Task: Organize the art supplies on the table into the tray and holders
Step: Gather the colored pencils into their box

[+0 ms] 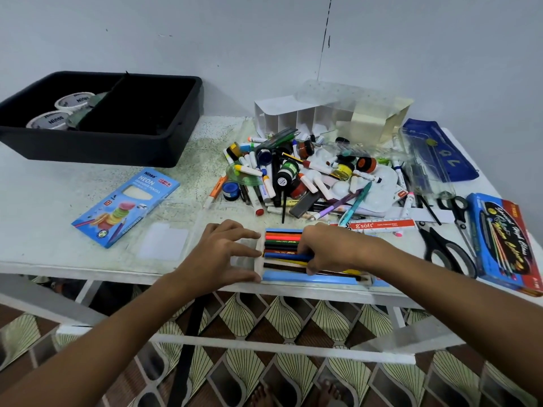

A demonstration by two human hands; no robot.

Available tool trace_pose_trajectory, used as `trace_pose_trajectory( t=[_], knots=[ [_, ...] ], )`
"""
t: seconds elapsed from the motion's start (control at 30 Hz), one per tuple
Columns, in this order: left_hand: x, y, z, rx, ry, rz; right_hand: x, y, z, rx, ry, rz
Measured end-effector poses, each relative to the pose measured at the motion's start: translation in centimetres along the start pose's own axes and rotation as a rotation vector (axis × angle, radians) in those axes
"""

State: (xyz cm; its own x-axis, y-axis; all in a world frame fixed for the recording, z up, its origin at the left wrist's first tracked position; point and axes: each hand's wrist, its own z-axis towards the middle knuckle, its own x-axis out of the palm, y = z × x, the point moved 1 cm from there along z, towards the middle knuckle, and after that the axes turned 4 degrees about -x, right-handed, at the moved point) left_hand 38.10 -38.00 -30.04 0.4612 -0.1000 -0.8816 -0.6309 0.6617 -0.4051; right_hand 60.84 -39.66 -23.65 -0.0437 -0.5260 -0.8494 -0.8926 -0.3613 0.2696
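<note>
Head view: I look down on a speckled white table (73, 201).
Pencils: slim, glossy coloured pencils (282, 245) lie side by side in a shallow blue-edged insert (289, 276) at the near edge.
Left hand (217, 254): fingers straight, pressing the insert's left end.
Right hand (329, 248): fingers curled, pinching a blue pencil.
Tray: matte black plastic tray (164, 142), far left, holds tape rolls (73, 101).
Pile: markers and paint jars (293, 171), mid-table.

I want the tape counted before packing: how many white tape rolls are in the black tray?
2: both in the black plastic tray's left compartment, one white tape roll behind the other. More may be hidden.
</note>
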Motion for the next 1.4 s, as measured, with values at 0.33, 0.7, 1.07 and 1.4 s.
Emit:
trace_pose_trajectory(
  t=[0.33,0.7,1.07,1.4],
  knots=[
    [-0.1,-0.1,-0.1,-0.023,0.007,-0.007,-0.2,-0.3,0.0,-0.014,-0.074,0.072],
    [-0.3,-1.0,0.0,-0.038,-0.042,0.018,0.0,-1.7,-0.4,-0.012,-0.291,0.233],
    [1.0,-2.7,1.1,0.181,-0.018,0.232,2.4,-2.2,-2.1,-0.045,-0.3,0.108],
    [1.6,-2.3,1.5,0.172,0.009,0.17,5.3,-2.2,-1.4,-0.191,-0.503,-0.105]
  ],
)
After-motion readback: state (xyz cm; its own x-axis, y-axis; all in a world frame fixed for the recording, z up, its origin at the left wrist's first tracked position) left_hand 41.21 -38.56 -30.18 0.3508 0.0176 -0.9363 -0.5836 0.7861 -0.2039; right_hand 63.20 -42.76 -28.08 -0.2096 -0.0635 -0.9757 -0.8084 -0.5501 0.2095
